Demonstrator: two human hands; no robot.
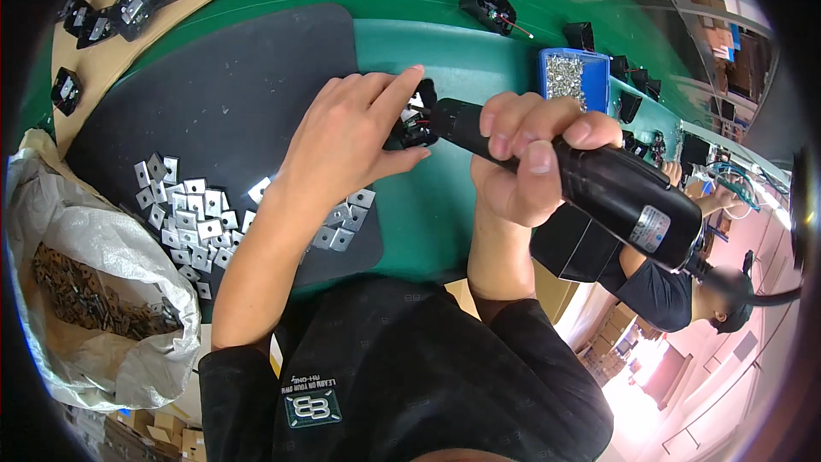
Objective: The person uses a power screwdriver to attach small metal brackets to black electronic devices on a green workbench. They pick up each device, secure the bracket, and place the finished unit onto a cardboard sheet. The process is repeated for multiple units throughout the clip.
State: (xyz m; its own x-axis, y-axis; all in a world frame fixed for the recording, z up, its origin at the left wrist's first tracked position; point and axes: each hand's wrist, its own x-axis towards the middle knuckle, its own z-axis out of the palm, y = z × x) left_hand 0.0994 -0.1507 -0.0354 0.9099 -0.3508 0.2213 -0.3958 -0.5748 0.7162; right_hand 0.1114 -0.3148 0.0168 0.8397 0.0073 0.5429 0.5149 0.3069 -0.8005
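My right hand is wrapped round a black corded electric screwdriver, tilted so its nose points left. The tip reaches into a small black plastic housing with a metal plate and a red wire inside. Around the housing's left side, my left hand grips it with thumb and fingers; part of the housing is hidden behind them. Many square metal plates with a centre hole lie in a loose pile on the dark mat, some partly behind my left forearm.
A blue bin of small screws stands right of the housing. Several black housings sit along the green bench, others on cardboard at far left. A white sack of small metal parts is at left. Another person works at right.
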